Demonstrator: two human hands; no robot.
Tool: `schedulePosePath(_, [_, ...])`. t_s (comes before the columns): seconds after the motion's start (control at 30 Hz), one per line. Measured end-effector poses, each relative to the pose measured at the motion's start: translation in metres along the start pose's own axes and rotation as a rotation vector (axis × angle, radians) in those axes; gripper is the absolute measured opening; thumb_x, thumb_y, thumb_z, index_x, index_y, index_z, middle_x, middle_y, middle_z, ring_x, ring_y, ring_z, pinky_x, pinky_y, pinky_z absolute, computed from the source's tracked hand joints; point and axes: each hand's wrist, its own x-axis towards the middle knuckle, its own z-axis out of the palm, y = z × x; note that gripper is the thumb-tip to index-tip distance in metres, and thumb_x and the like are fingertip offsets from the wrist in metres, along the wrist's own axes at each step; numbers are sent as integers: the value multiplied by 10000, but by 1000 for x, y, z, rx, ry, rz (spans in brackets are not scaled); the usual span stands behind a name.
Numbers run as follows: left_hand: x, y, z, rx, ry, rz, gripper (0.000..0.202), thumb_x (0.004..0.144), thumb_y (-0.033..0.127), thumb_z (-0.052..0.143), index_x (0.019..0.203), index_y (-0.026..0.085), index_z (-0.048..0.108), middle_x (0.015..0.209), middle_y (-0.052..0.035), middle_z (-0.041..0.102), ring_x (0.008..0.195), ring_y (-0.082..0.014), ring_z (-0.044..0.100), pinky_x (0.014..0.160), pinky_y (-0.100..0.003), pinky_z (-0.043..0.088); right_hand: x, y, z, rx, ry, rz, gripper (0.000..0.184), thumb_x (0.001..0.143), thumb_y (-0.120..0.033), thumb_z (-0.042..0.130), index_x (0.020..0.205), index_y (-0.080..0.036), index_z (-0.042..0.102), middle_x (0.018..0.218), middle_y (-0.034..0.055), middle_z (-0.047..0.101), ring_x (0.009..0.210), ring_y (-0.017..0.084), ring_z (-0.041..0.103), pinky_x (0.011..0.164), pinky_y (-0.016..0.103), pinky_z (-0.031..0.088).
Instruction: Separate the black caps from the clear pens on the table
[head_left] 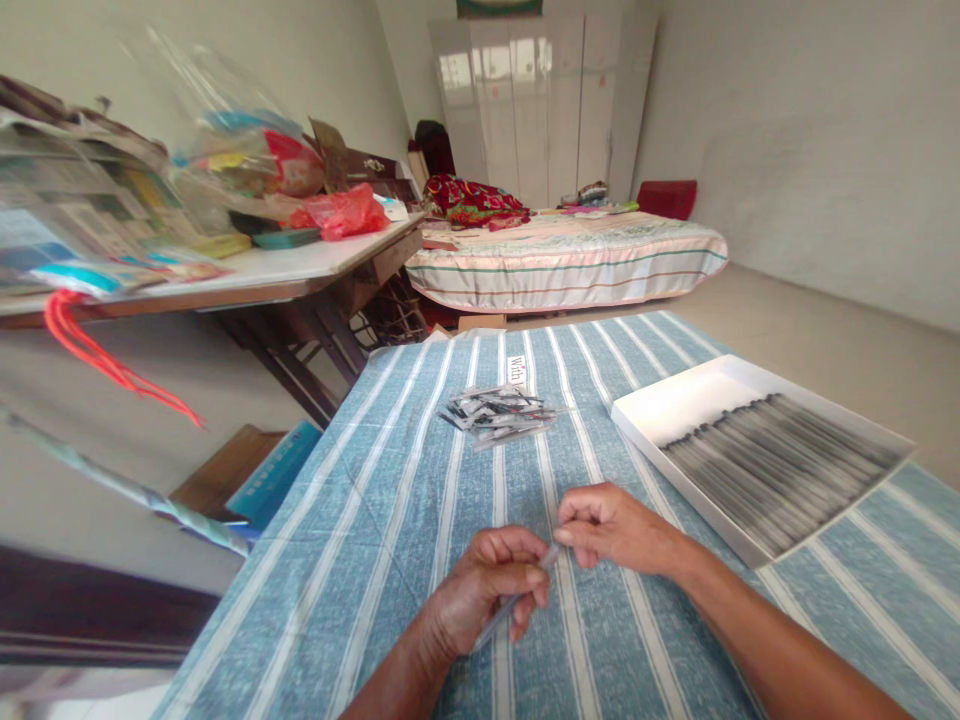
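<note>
**Both hands closed on one slim sleeved stick, above the striped cloth**

Left hand (499, 580): thumb pressed over the slim translucent-sleeved stick (550, 557), fingers curled beneath, clamped around its middle. Lower end pokes out under the palm. Right hand (611, 525): thumb and index pinched together on the upper end, other fingers folded in. Exact contents of the sleeve: can't tell, too small.

Pose: stick tilted, upper end toward the right hand. Left forearm comes up from bottom centre, right forearm reaches in from lower right; hands almost touching.

Around it: blue-and-white striped tablecloth (405, 480) below. Pile of small clear packets (499, 415) with dark slim pieces ahead of the hands. Open white box (675, 405) beside the right forearm, holding a row of dark-tipped sticks (780, 470). Bed (570, 265) and wardrobe (525, 110) farther back.
</note>
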Motion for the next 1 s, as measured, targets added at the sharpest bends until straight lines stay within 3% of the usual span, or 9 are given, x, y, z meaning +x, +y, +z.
schedulePosePath(0.13, [0,1,1,8,19,1,161,650,152,645,805,115,621,559,-27,635,309,-72,480,294,-161,376,0,0,1,-40,34,37,374,842,-399,440,552,-163,456,426,-37,509,383,67,460,415,162,362])
schedulePosePath(0.3, [0,2,1,31,27,-14,165,640,156,656,799,124,625,560,-24,636,310,-75,482,299,-166,371,0,-1,3,-2,-13,10,247,814,-347,502,646,-167,500,468,-45,537,416,72,485,437,162,381])
schedulePosePath(0.43, [1,1,2,73,76,-17,179,606,145,674,777,123,628,548,-20,630,322,-67,476,303,-150,343,1,0,3,-54,0,51,357,837,-371,453,545,-167,437,419,-44,500,376,65,454,404,157,355])
schedulePosePath(0.6, [0,1,3,126,112,-2,184,585,143,685,760,119,633,542,-18,620,344,-58,465,315,-139,319,0,2,1,1,-28,24,235,807,-332,513,642,-164,497,472,-44,531,418,74,483,428,163,379])
schedulePosePath(0.8, [-2,7,5,137,83,-56,241,756,320,565,767,92,641,564,-53,616,357,-67,484,332,-153,331,0,0,1,25,-28,0,322,826,-333,485,555,-161,463,453,-39,524,408,70,479,435,166,381])
schedulePosePath(1.0, [-6,11,4,203,-20,-54,161,727,265,601,725,105,609,566,-44,621,373,-72,491,360,-166,351,0,-2,-1,93,-42,-6,334,794,-345,534,528,-160,454,441,-41,534,390,65,468,420,163,375])
